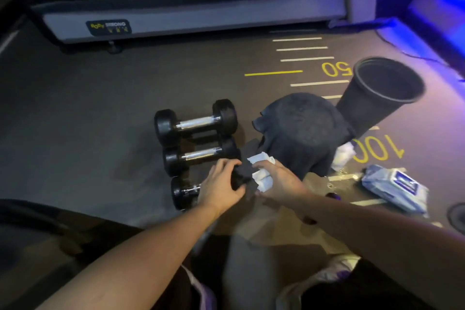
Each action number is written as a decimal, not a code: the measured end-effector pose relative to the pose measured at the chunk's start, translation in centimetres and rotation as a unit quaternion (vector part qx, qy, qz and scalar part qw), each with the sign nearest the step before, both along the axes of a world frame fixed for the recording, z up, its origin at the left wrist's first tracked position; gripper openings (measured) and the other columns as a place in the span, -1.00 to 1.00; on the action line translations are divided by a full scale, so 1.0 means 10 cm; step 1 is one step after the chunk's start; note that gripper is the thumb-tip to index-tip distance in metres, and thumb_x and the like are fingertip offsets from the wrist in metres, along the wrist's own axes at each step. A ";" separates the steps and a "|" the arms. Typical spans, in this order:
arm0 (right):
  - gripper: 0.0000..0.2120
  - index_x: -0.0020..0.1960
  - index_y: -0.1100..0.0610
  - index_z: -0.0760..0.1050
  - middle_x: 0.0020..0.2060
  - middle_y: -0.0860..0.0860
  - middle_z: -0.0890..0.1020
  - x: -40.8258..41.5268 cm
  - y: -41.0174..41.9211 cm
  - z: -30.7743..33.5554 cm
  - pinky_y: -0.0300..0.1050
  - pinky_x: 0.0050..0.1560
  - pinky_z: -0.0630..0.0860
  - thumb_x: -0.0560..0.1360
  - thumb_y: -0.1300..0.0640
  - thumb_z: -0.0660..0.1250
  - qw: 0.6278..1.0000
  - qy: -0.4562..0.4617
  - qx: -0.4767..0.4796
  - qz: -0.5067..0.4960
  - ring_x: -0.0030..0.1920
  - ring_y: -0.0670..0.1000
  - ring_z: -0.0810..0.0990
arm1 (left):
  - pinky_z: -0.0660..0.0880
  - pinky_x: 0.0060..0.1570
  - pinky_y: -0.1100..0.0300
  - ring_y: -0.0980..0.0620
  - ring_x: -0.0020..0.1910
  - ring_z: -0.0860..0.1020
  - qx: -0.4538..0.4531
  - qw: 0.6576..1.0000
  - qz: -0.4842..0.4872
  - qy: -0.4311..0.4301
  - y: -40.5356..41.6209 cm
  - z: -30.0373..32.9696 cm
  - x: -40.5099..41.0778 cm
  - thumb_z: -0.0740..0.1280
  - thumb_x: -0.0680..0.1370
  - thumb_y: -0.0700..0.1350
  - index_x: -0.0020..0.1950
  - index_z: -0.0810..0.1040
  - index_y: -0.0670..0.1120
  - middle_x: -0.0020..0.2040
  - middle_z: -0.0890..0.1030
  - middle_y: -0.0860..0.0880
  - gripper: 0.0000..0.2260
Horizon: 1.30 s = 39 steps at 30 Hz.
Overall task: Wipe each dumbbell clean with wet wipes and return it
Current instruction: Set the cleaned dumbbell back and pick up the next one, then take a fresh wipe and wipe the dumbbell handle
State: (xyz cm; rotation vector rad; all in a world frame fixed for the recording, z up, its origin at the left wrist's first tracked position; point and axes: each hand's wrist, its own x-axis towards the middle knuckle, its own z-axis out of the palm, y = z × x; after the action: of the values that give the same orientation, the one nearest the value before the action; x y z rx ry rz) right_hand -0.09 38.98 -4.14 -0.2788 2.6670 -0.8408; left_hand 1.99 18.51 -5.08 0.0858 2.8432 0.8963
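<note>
Nearest dumbbell [185,192]: black heads, chrome grip, white wipe [261,176] at 1 end.

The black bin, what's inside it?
The black bin lies tipped, mouth open toward the camera. Inside, only dark wall shows; its bottom is too dark to see.

The left hand [221,184] covers the right end of the nearest dumbbell [185,191] (only its left head shows). The wipes pack [395,187] is blurry, so its words cannot be read. The round thing [457,215] at the right edge is cut off.
</note>
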 end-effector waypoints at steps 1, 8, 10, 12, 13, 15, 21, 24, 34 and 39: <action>-0.41 0.33 -0.19 0.39 0.12 -0.17 0.37 0.05 0.15 0.07 -0.37 -0.16 0.34 0.36 0.04 0.50 1.000 0.004 0.014 -0.006 0.04 -0.08 0.47 | 0.52 0.17 -0.02 0.05 0.35 0.39 -0.002 1.000 -0.012 0.001 0.10 0.01 0.00 0.37 0.49 0.14 0.42 0.34 0.17 0.34 0.35 0.16 -0.48; -0.38 0.28 -0.27 0.32 0.16 -0.10 0.49 0.29 1.27 0.25 0.05 0.13 0.54 0.21 -0.20 0.26 0.998 0.023 0.054 -0.036 0.12 0.00 0.55 | 0.49 0.20 0.02 0.03 0.32 0.44 0.023 0.993 -0.112 0.021 0.89 0.05 0.10 0.36 0.49 0.12 0.38 0.40 0.10 0.30 0.41 0.10 -0.53; -0.37 0.30 -0.28 0.30 0.16 -0.10 0.50 0.38 1.50 0.29 0.02 0.12 0.55 0.23 -0.15 0.33 0.997 0.018 0.055 -0.054 0.11 0.00 0.56 | 0.49 0.20 0.03 0.04 0.32 0.44 0.028 0.990 -0.134 0.019 1.09 0.05 0.14 0.36 0.49 0.13 0.38 0.40 0.11 0.30 0.42 0.11 -0.54; -0.35 0.34 -0.23 0.33 0.17 -0.15 0.48 0.46 1.68 0.33 -0.04 0.13 0.53 0.29 -0.03 0.44 0.997 0.016 0.041 -0.070 0.15 -0.02 0.54 | 0.51 0.18 0.01 0.05 0.32 0.43 0.028 0.988 -0.154 0.008 1.25 0.05 0.17 0.36 0.50 0.14 0.38 0.38 0.13 0.30 0.40 0.12 -0.54; -0.36 0.35 -0.18 0.36 0.16 -0.17 0.46 0.50 1.76 0.30 -0.06 0.13 0.52 0.32 0.02 0.49 0.996 0.015 0.046 -0.081 0.15 -0.02 0.53 | 0.52 0.16 0.00 0.06 0.31 0.43 0.028 0.987 -0.160 0.004 1.32 0.04 0.18 0.36 0.50 0.14 0.38 0.37 0.14 0.30 0.40 0.12 -0.53; -0.38 0.37 -0.09 0.38 0.12 -0.10 0.43 0.59 1.90 0.26 -0.07 0.09 0.50 0.36 0.04 0.53 0.991 -0.001 0.080 -0.112 0.12 0.03 0.52 | 0.53 0.13 0.02 0.06 0.30 0.44 0.030 0.985 -0.167 0.001 1.45 0.02 0.20 0.37 0.50 0.14 0.38 0.37 0.13 0.29 0.40 0.12 -0.53; -0.42 0.31 -0.02 0.44 0.17 0.08 0.50 0.93 2.36 -0.03 -0.13 -0.05 0.43 0.33 0.08 0.54 0.974 0.023 0.102 -0.199 0.08 0.14 0.57 | 0.40 0.23 0.13 -0.05 0.30 0.46 0.048 0.983 -0.172 -0.032 1.93 -0.11 0.24 0.44 0.47 0.03 0.40 0.42 0.08 0.29 0.43 0.01 -0.50; -0.39 0.29 -0.05 0.43 0.19 0.06 0.48 1.09 2.57 -0.12 -0.01 0.03 0.54 0.29 -0.02 0.56 0.965 0.004 0.092 -0.247 0.08 0.13 0.56 | 0.37 0.25 0.19 -0.07 0.28 0.47 0.075 0.979 -0.179 -0.064 2.21 -0.20 0.25 0.48 0.44 -0.04 0.41 0.43 0.08 0.27 0.42 -0.02 -0.45; -0.25 0.39 -0.01 0.41 0.25 0.08 0.47 1.24 3.06 -0.61 -0.14 0.07 0.48 0.27 -0.01 0.60 0.955 -0.057 0.084 -0.278 0.16 0.13 0.55 | 0.29 0.37 0.20 -0.12 0.52 0.28 0.051 0.961 -0.204 -0.181 2.84 -0.57 0.06 0.50 0.42 -0.07 0.54 0.28 0.21 0.52 0.16 -0.15 -0.26; -0.14 0.41 0.02 0.36 0.36 0.11 0.40 1.19 3.15 -0.94 -0.18 0.20 0.43 0.15 -0.20 0.40 0.953 -0.097 0.064 -0.281 0.24 0.12 0.49 | 0.29 0.35 0.24 -0.10 0.51 0.31 0.063 0.946 -0.186 -0.256 2.88 -0.76 -0.08 0.54 0.39 -0.12 0.55 0.26 0.23 0.51 0.20 -0.19 -0.19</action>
State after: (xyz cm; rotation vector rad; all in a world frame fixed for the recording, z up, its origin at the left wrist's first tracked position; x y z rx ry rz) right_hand 11.85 70.43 -13.58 0.5938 2.6188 -0.7857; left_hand 1.18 47.34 -12.71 0.3397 2.1908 0.8614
